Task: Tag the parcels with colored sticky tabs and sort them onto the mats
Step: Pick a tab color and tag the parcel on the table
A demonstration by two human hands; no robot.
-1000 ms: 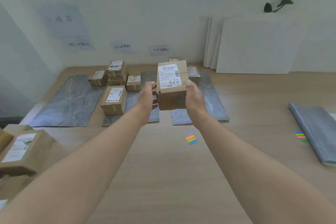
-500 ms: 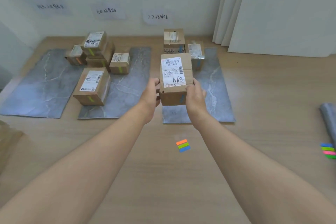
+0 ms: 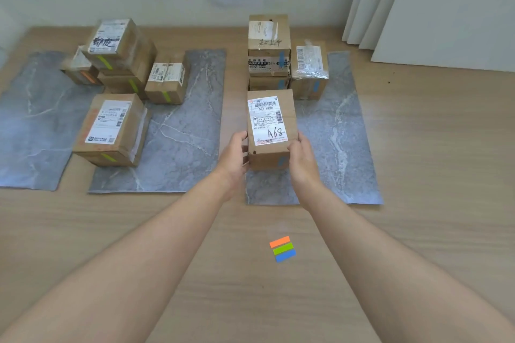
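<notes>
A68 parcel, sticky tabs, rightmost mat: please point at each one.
A68 parcel (image 3: 267, 120): head view, on its white label.
sticky tabs (image 3: 282, 249): head view, on the green middle strip.
rightmost mat (image 3: 340, 147): head view, on bare grey surface.

Free room and obstructions, right mat (image 3: 342, 147)
Bare surface lies open to the right of the held parcel (image 3: 270, 131); the parcel stack (image 3: 269, 53) and the film-wrapped parcel (image 3: 309, 69) block the far end. The sticky tabs (image 3: 282, 249) lie on the table (image 3: 418, 231), short of the mat's near edge.
</notes>
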